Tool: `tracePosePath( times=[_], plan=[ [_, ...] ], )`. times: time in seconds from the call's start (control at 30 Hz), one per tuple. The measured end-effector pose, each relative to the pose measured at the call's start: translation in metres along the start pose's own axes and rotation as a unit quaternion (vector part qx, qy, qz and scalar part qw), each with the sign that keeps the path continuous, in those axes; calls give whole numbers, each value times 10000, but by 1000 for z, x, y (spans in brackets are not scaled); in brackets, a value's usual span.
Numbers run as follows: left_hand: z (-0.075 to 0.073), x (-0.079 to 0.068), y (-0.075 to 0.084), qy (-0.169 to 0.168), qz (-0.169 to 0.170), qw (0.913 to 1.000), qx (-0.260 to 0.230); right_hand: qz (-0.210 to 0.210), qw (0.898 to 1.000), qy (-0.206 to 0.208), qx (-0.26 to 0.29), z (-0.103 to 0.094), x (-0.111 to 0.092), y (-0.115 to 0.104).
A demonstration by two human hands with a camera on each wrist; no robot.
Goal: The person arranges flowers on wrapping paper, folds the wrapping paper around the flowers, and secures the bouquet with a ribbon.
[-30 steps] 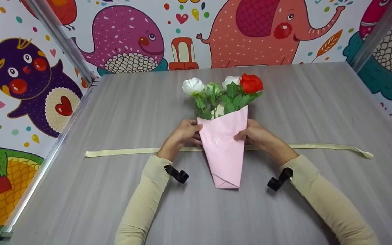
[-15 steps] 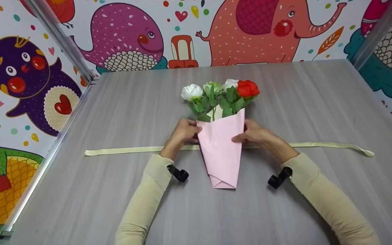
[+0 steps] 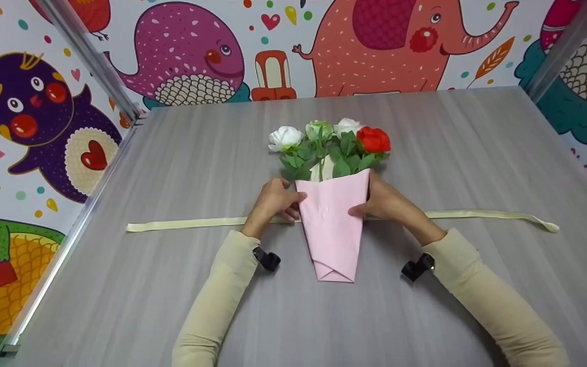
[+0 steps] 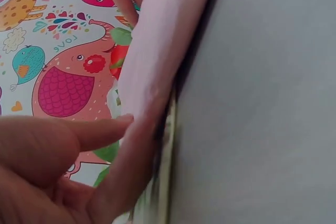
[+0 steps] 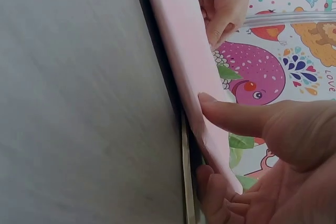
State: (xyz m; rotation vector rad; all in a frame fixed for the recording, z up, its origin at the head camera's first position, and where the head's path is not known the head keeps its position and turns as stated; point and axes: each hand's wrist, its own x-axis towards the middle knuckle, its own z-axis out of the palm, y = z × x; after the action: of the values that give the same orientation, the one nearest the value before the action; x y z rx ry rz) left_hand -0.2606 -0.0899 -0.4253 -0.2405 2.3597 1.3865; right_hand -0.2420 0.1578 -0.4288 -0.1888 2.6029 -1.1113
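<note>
A bouquet in pink wrapping paper (image 3: 331, 224) lies in the middle of the table in the head view, flowers pointing away. From its top come white flowers (image 3: 285, 138), a pale green flower (image 3: 319, 130), a red flower (image 3: 374, 139) and green leaves. My left hand (image 3: 271, 200) pinches the wrapper's left edge, thumb on the front. At the right edge, my right hand (image 3: 388, 201) grips the paper, its thumb on the front and its fingers curled round the side in the right wrist view. A cream ribbon (image 3: 186, 224) runs crosswise under the bouquet, its middle hidden.
The grey wood-grain table (image 3: 145, 306) stretches around the bouquet. Behind it stands a wall with cartoon animals (image 3: 385, 51), framed by metal posts (image 3: 92, 61). Black wrist cameras (image 3: 267, 260) sit on both sleeves.
The flower heads have moved slightly toward me and the bouquet's lower end a little left. My right fingers have slid up behind the wrapper's right edge. Both hands keep their hold; the ribbon lies still.
</note>
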Motion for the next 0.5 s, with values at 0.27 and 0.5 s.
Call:
tracePosePath(
  times=[0.27, 0.5],
  plan=[
    [-4, 1, 1, -951, 163, 9942, -466, -214, 9995, 67, -202, -1, 0, 4],
    [-15, -7, 5, -169, 488, 9881, 1446, -83, 9990, 13, -444, -10, -3, 1]
  ],
)
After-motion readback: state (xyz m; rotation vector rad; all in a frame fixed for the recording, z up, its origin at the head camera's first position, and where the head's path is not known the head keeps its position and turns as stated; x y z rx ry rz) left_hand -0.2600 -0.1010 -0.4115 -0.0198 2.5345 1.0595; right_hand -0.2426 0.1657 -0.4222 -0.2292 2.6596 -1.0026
